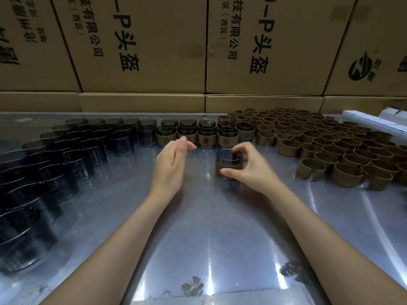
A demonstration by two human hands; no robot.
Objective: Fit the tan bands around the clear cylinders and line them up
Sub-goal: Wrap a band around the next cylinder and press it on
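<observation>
With the right hand (pixel 246 166) pinching the banded cylinder (pixel 229 165) and the left hand (pixel 174 164) loosely spread, best set it squarely beside the finished row (pixel 198 134).

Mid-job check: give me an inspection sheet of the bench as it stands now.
Surface: shiny metal table, stained patches near the front edge.
Job's things: bare clear cylinders massed left; loose tan bands massed right; row of banded cylinders at the back; one banded cylinder in hand.
Clutter: white boxes far right.
Grippers: right hand grips the banded cylinder; left hand open, holds nothing.
Cables: nothing seen.
Surroundings: printed cardboard cartons stacked behind.
</observation>
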